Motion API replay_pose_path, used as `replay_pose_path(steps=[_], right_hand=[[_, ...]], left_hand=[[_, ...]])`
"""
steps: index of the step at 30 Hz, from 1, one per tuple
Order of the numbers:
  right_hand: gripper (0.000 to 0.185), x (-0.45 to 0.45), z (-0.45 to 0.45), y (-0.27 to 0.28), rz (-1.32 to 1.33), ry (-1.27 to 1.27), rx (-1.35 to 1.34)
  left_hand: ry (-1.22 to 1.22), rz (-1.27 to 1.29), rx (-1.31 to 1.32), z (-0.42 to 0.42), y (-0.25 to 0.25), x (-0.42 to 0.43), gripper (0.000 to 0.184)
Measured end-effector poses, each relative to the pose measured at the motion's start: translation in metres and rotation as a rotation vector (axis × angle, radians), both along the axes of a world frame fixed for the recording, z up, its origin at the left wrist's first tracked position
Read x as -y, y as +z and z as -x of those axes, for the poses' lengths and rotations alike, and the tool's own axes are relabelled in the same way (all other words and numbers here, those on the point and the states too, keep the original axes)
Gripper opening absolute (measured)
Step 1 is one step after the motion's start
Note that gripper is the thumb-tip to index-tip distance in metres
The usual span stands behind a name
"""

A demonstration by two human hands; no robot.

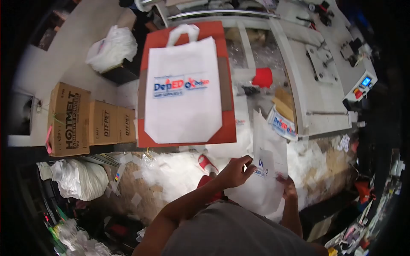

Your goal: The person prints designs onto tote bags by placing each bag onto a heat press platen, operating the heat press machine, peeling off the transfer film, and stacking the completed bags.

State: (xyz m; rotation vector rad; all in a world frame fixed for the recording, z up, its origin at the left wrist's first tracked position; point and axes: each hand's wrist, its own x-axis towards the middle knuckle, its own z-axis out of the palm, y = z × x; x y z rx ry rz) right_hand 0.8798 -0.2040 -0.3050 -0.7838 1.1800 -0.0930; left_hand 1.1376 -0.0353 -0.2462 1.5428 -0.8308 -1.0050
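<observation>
A white bag or sheet (269, 192) with a blue printed design hangs in front of my body, its upper corner pointing toward the machine. At its right side, my right hand (288, 186) is closed on the edge. My left hand (236, 172) is beside its left edge, with fingers curled and thumb near the print; whether anything is pinched there is hidden. Ahead of me, a white tote bag (183, 115) with looped handles and a "DepED ok" print lies flat on an orange-red press plate (229, 132).
Cardboard boxes (68, 119) stand left, with bagged white material (81, 179) below. A control box (363, 85) with a lit display is on the machine at right. Printed white bags (282, 123) lie beside the machine frame. White scraps and a red slipper (207, 163) are on the floor.
</observation>
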Motion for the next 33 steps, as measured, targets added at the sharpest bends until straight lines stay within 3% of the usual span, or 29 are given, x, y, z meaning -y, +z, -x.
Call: replay_pose_path(steps=[2,5,6,8,9,10,18,20,22,27,29,30,32,33], right_hand=[[0.041,-0.003,-0.028,0.053,0.142,-0.047,0.072],[0.042,0.011,-0.075,0.125,0.705,0.284,0.000],[0.042,0.013,-0.093,0.148,0.862,0.372,-0.055],[0.044,0.008,-0.129,0.182,0.857,0.205,0.285],[0.040,0.004,-0.150,0.198,0.912,0.205,0.335],[0.037,0.000,-0.171,0.211,0.970,0.208,0.393],[0.043,-0.029,-0.277,0.230,1.017,0.231,0.678],[0.045,-0.032,-0.306,0.235,0.956,0.250,0.745],[0.047,-0.029,-0.336,0.223,0.865,0.287,0.735],[0.055,-0.025,-0.402,0.156,0.670,0.397,0.557],[0.065,-0.036,-0.418,0.133,0.856,0.295,0.271],[0.065,-0.036,-0.421,0.116,0.852,0.297,0.268],[0.077,-0.031,-0.421,0.082,1.166,0.534,-0.074],[0.074,-0.031,-0.419,0.071,1.105,0.590,-0.080]], left_hand=[[-0.030,-0.053,0.039,-0.022,0.049,-0.014,0.023],[0.175,0.102,0.190,-0.051,0.087,-0.039,0.019],[0.254,0.116,0.181,-0.068,0.120,-0.045,0.018],[0.358,0.116,0.294,-0.104,0.124,-0.059,0.019],[0.390,0.303,0.384,-0.122,0.128,-0.061,0.020],[0.439,0.474,0.311,-0.134,0.130,-0.060,0.023],[0.654,0.573,0.428,-0.194,0.168,-0.121,0.042],[0.677,0.580,0.487,-0.214,0.163,-0.131,0.045],[0.766,0.432,0.460,-0.231,0.152,-0.137,0.045],[0.837,0.150,0.575,-0.281,0.070,-0.143,0.044],[0.835,-0.038,0.534,-0.308,0.014,-0.146,0.046],[0.834,-0.043,0.532,-0.315,-0.005,-0.148,0.046],[0.750,-0.298,0.610,-0.323,-0.026,-0.151,0.048],[0.757,-0.298,0.629,-0.319,-0.023,-0.152,0.045]])
